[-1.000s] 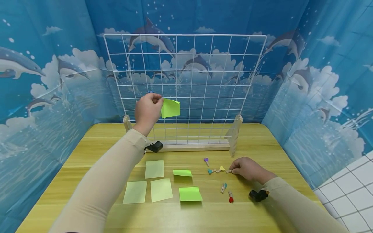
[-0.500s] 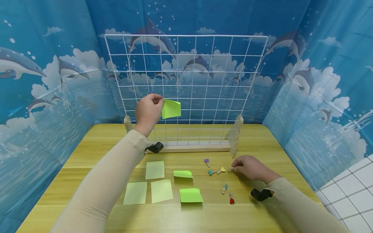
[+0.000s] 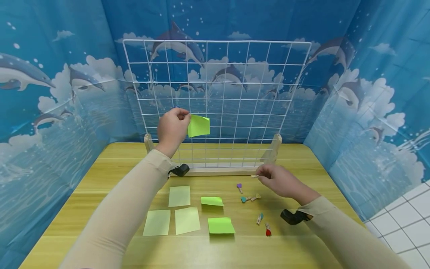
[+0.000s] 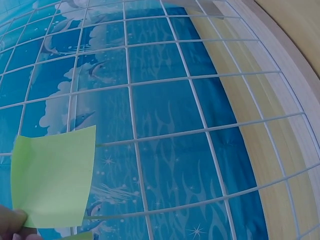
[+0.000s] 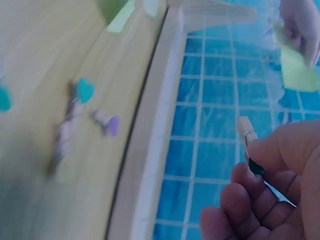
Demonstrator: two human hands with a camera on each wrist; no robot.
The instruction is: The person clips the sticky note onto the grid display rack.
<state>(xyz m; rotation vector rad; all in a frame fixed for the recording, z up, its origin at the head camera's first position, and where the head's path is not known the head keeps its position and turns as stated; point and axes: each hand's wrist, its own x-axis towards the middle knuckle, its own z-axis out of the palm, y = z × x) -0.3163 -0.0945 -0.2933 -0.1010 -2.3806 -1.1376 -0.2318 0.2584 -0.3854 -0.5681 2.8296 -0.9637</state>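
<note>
Head view: left hand (image 3: 173, 127) up at the white wire grid panel (image 3: 216, 40), thumb and fingertips pinching the upper-left corner of a bright green sticky note (image 3: 199, 127). Note is in front of the wires; can't tell if it touches them. Right hand (image 3: 281, 181) is in front of the right part of the panel's wooden base (image 3: 225, 172), thumb and index pinching a small wooden clothespin (image 5: 244, 125) with a dark green end; other fingers curled. Bare wood tip of the pin sticks out past the fingertips.

On the wood-grain table (image 3: 208, 254): three pale yellow-green sticky notes (image 3: 187, 221) at left, two bright green ones (image 3: 221, 226) beside them. Right of those, heart clothespins: purple (image 3: 239, 186), teal (image 3: 243, 200) and yellow (image 3: 258, 196) near each other; second teal one (image 3: 260, 218) and red one (image 3: 268, 232) nearer the person. Dolphin-print curtain (image 3: 67, 123) surrounds the table's back and sides.
</note>
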